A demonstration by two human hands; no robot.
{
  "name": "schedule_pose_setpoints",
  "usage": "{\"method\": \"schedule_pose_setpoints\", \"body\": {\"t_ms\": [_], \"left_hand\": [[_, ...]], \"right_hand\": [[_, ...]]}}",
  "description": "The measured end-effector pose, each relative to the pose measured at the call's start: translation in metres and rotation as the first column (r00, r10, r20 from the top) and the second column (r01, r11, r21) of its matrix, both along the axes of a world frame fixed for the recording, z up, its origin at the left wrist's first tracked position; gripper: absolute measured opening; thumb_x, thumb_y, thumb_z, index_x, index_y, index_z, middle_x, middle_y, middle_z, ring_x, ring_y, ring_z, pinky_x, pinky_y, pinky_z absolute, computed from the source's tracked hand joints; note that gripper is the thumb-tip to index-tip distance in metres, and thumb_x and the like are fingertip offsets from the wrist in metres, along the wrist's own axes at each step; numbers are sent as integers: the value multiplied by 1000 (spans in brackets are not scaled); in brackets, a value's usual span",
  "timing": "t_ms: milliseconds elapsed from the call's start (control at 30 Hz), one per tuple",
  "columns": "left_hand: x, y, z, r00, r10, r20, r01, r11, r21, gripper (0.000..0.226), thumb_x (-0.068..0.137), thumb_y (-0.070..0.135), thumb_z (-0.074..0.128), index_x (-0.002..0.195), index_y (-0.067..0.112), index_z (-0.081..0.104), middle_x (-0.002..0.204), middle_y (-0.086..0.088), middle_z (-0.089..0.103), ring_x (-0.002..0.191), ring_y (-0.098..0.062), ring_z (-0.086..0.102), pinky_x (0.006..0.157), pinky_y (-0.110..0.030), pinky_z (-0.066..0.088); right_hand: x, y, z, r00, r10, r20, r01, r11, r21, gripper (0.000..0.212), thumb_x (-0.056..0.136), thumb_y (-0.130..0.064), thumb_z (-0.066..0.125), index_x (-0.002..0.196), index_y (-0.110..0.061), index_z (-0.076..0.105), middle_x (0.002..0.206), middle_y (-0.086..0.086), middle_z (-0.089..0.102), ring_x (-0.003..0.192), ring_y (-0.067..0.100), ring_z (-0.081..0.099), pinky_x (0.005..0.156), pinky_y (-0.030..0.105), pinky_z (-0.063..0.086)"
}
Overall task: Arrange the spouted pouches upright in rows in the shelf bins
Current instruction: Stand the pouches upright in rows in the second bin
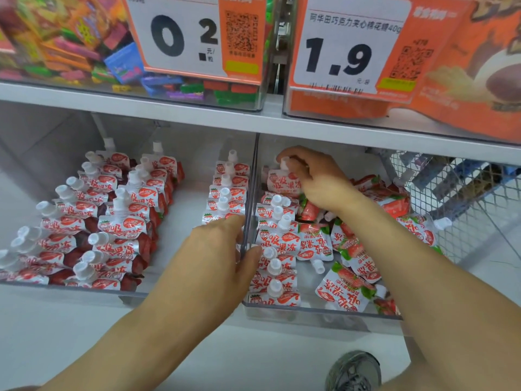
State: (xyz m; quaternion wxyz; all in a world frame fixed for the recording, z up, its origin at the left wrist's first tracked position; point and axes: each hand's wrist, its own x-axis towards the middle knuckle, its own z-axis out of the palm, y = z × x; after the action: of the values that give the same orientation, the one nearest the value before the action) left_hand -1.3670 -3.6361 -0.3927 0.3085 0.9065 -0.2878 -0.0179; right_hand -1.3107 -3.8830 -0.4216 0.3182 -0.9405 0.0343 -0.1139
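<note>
Nearest you, at the bottom edge, a grey shoe (353, 371) stands on the pale floor. Above it your two forearms reach up into the lower shelf.

Your left hand (218, 249) rests on the clear divider (251, 193) between the two bins, thumb on the right-bin side and fingers on the left-bin side, curled over the wall; whether it also holds a pouch you cannot tell.

In the right bin (310, 310) a row of upright pouches (277, 244) stands along the left wall, spouts up. Just beside it, loose pouches (352, 266) lie flat and jumbled across the rest of the bin.

Farther in, your right hand (313, 179) pinches one pouch (282, 180) near its white spout, holding it upright at the back end of that row.

The left bin (70, 287) holds two slanting rows of upright pouches on its left side and one row (225, 193) against the divider.

Beyond, the upper shelf carries price tags reading 0.2 (180, 35) and 1.9 (338, 57). A wire basket (462, 198) sits at the right.
</note>
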Motion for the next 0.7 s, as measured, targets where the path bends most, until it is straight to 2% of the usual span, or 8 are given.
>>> {"method": "schedule_pose_setpoints", "body": {"t_ms": [100,167,233,333,433,600,700], "left_hand": [[0,0,0,1000,1,-7,-1,1000,-6,9,89,34,61,89,26,58,77,10,65,58,-10,61,57,-30,51],[0,1,0,1000,-2,-11,2,1000,-12,9,88,34,61,92,27,60,79,11,66,60,-9,62,57,-32,53],[-1,1,1,1000,-10,-14,10,1000,-17,9,88,34,61,94,27,60,80,11,66,63,-8,63,59,-33,53],[-1,1,1,1000,-13,-18,13,1000,-21,10,88,35,61,94,28,59,81,12,65,63,-8,63,59,-31,53],[-1,1,0,1000,-14,-10,14,1000,-21,9,88,36,62,92,28,58,80,13,65,63,-9,63,58,-28,51],[0,1,0,1000,-9,5,9,1000,-16,8,88,36,62,90,30,57,80,15,64,65,-9,63,57,-24,50],[0,0,-1,1000,0,12,0,1000,-11,8,88,35,62,91,29,59,79,13,64,64,-9,63,57,-29,52]], "right_hand": [[3,2,-6,999,-6,-35,3,995,-101,24,105,-20,45,124,-16,60,123,4,59,109,20,57,92,26,45],[6,2,-12,999,-32,-11,30,982,-188,21,99,-20,56,119,-18,60,119,4,50,104,18,53,91,27,44],[8,1,-12,997,-70,24,73,968,-238,17,96,-19,59,113,-18,62,115,4,51,100,18,53,87,29,46],[12,0,-11,987,-118,110,137,975,-176,11,95,-15,59,102,-16,68,102,4,72,95,24,67,84,37,54],[11,4,-14,984,-112,140,124,989,-78,8,91,-14,67,97,-16,71,93,3,73,90,24,69,83,42,57],[16,0,-19,991,-134,28,137,984,-116,12,84,-19,77,93,-22,70,91,-2,74,86,21,68,79,37,57],[19,2,-21,988,-154,-14,151,979,-138,15,82,-22,80,91,-30,71,90,-6,74,85,19,68,78,36,57]]}}
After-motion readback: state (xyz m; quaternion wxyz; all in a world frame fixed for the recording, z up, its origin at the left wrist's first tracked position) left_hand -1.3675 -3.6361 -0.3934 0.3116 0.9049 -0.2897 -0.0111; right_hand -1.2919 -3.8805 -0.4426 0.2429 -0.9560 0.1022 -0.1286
